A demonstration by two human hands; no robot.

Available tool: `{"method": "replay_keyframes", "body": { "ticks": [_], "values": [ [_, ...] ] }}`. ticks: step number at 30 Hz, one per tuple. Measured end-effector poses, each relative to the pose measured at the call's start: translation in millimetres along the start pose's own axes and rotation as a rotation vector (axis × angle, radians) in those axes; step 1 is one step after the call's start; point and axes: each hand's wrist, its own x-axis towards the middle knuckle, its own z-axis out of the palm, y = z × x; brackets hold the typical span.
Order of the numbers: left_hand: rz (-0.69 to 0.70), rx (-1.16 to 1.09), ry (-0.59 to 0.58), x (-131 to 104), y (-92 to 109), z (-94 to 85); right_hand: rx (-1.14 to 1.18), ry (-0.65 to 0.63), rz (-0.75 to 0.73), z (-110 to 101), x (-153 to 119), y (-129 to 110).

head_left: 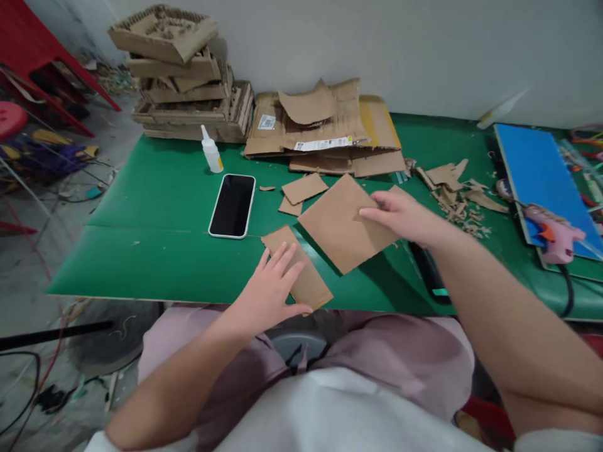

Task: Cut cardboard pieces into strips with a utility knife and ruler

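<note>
My left hand (276,285) rests with fingers spread over a narrow strip of cardboard (308,276) near the front edge of the table. Between the thumb and fingers of my right hand (398,213) is a larger square cardboard piece (346,226), its near corner tilted towards me. Just behind the strip and the square, two small cardboard pieces (305,188) overlap on the table. A black utility knife (428,273) lies under my right forearm, partly hidden by it.
A phone (232,206) and a glue bottle (212,150) are on the green table (141,238). Stacked cardboard trays (183,94) and flattened cardboard (325,135) stand behind. To the right are torn scraps (464,194), a blue board (546,169) and a pink glue gun (558,238).
</note>
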Motion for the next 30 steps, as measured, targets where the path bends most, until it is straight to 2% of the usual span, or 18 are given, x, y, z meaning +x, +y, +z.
{"method": "replay_keyframes", "body": {
  "ticks": [4, 8, 16, 21, 30],
  "values": [
    [0.03, -0.013, -0.004, 0, -2, -0.2, 0.173, 0.009, 0.129, 39, -12, 24],
    [0.057, -0.012, -0.047, 1, -5, -2.6, 0.257, 0.027, 0.149, 57, -18, 33],
    [0.068, -0.015, -0.022, 3, -9, -7.3, 0.373, 0.13, 0.167, 74, -33, 34],
    [0.069, -0.031, -0.005, 2, -11, -6.2, 0.361, 0.195, 0.196, 79, -32, 34],
    [0.074, -0.019, -0.036, 1, -11, -4.5, 0.407, 0.193, 0.2, 80, -31, 39]
  ]
}}
